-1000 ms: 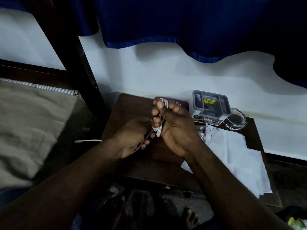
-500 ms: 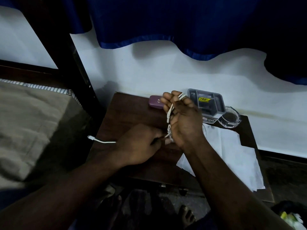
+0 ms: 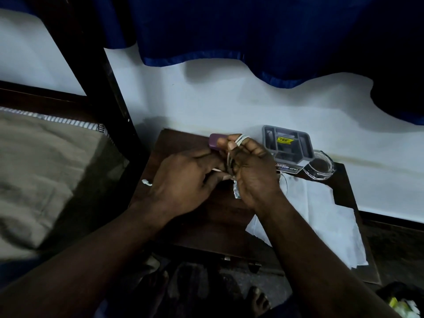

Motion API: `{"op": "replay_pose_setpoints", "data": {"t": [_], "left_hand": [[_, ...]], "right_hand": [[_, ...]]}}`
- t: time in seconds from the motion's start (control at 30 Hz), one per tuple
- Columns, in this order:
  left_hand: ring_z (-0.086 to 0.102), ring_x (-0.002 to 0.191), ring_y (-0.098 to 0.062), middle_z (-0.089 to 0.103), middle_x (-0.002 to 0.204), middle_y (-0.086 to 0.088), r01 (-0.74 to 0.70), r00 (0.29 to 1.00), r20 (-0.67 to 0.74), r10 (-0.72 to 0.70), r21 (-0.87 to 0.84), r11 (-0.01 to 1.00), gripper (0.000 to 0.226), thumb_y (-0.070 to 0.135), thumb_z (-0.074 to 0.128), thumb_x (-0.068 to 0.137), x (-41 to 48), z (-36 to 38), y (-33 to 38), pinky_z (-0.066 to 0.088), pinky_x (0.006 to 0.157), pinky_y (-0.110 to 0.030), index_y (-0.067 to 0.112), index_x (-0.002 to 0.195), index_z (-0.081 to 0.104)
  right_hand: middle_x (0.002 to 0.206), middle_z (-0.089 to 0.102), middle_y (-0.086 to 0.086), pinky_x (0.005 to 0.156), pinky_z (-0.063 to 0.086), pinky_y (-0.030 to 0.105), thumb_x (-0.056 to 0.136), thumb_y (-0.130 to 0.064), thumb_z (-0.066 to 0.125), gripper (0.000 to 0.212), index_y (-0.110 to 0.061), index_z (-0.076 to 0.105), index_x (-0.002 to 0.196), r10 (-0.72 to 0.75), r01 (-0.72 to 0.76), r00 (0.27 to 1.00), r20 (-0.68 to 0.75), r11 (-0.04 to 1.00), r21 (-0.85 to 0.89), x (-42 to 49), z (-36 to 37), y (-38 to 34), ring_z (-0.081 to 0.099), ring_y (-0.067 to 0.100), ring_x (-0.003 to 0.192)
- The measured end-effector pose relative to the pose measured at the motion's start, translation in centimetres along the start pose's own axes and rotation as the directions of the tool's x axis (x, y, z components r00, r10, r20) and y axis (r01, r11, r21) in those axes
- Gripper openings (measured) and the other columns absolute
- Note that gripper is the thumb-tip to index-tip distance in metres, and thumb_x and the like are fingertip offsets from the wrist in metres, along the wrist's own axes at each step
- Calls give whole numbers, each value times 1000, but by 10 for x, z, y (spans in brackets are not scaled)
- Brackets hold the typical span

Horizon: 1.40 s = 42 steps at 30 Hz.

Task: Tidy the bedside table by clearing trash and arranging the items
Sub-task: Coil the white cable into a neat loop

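Plug [image 3: 146, 182] nearer; one cable [image 3: 239, 140], two hands [image 3: 183, 182] [image 3: 254, 177].

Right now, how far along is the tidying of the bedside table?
Roughly midway. Seemingly done: purple case, grey pack and glass dish stand along the table back edge. In hand: the white cable is looped round fingers of the right hand while the left hand pinches its loose part. Left: finish the coil and deal with the white paper spread over the right corner.

Blue curtain [image 3: 252, 31], white wall [image 3: 218, 99], beige mattress [image 3: 46, 168], bedpost [image 3: 91, 65]
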<state>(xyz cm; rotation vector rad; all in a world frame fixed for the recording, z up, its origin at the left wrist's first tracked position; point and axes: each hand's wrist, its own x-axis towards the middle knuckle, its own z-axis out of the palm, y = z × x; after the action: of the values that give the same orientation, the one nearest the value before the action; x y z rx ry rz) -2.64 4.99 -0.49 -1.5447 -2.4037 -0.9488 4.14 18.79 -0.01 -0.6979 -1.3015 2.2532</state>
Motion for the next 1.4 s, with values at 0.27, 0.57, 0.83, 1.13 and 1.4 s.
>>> {"op": "replay_pose_setpoints", "data": {"t": [0.27,0.57,0.83,1.13,1.4], "left_hand": [[66,84,-14,67,91,11,-31,991,-129,20,-86,996,5,17,74,89,11,-16,-23,53,80,-36,16,94,75],[71,83,-2,76,83,11,148,988,15,-157,-416,897,4,13,77,90,16,-18,-38,50,76,-16,16,93,78],[72,79,-12,78,84,-3,240,971,161,-178,-674,699,9,15,72,91,19,-12,-42,55,77,-26,6,89,75],[66,61,-12,72,72,-5,234,972,158,-173,-661,713,32,44,70,90,14,-1,-38,52,62,-29,12,83,72],[58,50,1,64,54,2,295,955,184,-232,-661,690,19,23,63,99,13,6,-38,44,55,-12,18,82,69]], "right_hand": [[66,65,2,58,47,25,108,-16,47,27,0,64,95,94,-25,983,158,921,-389,-5,2,16,57,13,55],[68,44,5,53,31,27,107,-32,46,32,-4,59,98,339,-218,855,394,922,-320,-13,-5,4,37,14,54],[56,34,-2,55,21,30,99,-33,49,29,-9,54,84,441,-303,747,498,892,-334,-18,-10,-11,29,10,46],[62,36,3,54,26,29,109,-32,40,40,-1,61,95,566,-311,697,440,792,-525,-20,-11,-13,30,14,51],[65,44,10,55,35,28,110,-26,39,44,10,63,113,475,-243,740,477,849,-468,-19,-14,-16,41,16,53]]}}
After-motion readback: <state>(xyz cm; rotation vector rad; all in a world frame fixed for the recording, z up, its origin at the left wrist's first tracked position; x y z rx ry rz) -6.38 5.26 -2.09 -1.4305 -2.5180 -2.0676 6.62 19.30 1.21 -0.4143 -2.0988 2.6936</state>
